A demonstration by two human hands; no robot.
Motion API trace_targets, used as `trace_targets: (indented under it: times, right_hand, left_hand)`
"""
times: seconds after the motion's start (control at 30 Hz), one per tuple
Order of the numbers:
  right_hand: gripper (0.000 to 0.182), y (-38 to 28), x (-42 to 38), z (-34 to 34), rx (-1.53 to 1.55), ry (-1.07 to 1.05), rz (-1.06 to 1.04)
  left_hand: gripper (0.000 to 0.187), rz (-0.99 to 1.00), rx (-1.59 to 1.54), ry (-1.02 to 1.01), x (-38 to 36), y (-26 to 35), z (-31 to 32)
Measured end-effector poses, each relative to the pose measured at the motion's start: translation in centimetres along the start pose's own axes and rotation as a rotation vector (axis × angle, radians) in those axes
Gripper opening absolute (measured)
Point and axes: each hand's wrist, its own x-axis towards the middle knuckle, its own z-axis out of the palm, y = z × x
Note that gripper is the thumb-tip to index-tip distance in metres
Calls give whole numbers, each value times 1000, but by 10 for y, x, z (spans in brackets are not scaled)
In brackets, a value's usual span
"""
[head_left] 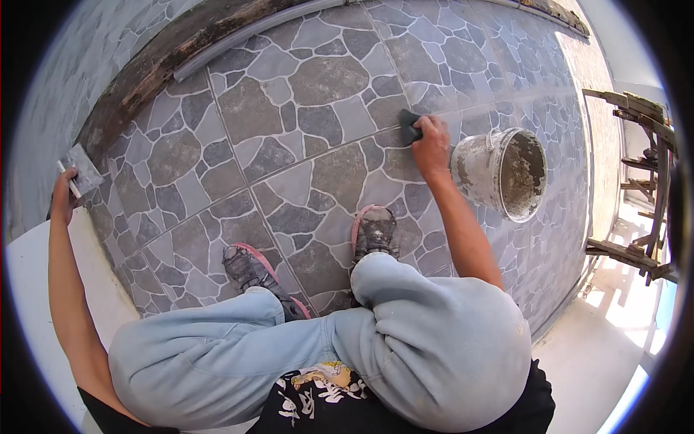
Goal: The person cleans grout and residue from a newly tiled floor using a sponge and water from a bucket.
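My left hand (65,189), at the far left, is wrapped around the pale handle of a flat trowel (85,170). The trowel's grey, smeared blade is held near the lower end of a wooden beam. My right hand (432,141) grips a dark pad (410,127), which looks like a sponge, against the tiled floor (329,79). The pad lies on a joint between two large tiles with a stone pattern. Just right of that hand is a mortar-smeared bucket (477,163), tilted in this view, with grey-brown residue inside.
A rough wooden beam (137,87) and a grey pipe (246,36) run along the upper left. Wooden framing (647,181) stands at the right. My dusty shoes (376,230) are on the tiles, beside a white ledge (61,267) at the left.
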Motion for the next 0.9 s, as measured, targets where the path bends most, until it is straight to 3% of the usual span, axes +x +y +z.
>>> trace_targets:
  times: [0.07, 0.1, 0.17, 0.2, 0.37, 0.43, 0.47, 0.5, 0.6, 0.67, 0.73, 0.77, 0.83, 0.9]
  right_hand:
    - [31, 26, 15, -7, -34, -36, 183]
    - [31, 16, 12, -1, -27, -46, 169]
    - [39, -26, -5, 17, 39, 59, -47]
    - [45, -64, -18, 16, 54, -30, -127]
    - [20, -226, -63, 64, 359, -201, -634]
    - [24, -241, -66, 60, 377, -286, -661]
    - [29, -245, -62, 58, 399, -370, -694]
    - [19, -224, -51, 54, 368, -257, -712]
    - [33, -109, -14, 27, 153, -67, -305]
    - [29, -18, 9, 10, -82, 0, 19]
    - [31, 14, 11, 4, -135, 98, 191]
    - [31, -4, 6, 10, -129, 93, 180]
    - [33, -83, -23, 26, 45, 79, 43]
    - [32, -164, -69, 38, 247, -119, -313]
  left_hand:
    - [30, 4, 8, 42, 3, 0, -15]
    - [28, 17, -42, 92, 2, -3, -18]
    - [28, 22, -111, 125, 14, -14, -20]
    - [28, 37, -167, 141, 22, -20, -23]
    - [26, 53, -66, 60, 5, 39, 80]
    - [26, 96, -79, -1, 1, 65, 110]
    - [26, 163, 77, -35, -9, 85, 119]
    - [27, 221, 249, -75, -16, 100, 122]
    - [27, 310, 262, -21, -13, 103, 87]
    - [28, 280, 176, -18, 1, 74, 45]
    - [30, 136, 66, 188, 4, 43, 15]
    - [32, 80, 54, 154, 28, 19, -5]
    - [31, 51, 120, 145, 1, 19, 24]
    - [31, 40, 195, 68, -20, 25, 55]
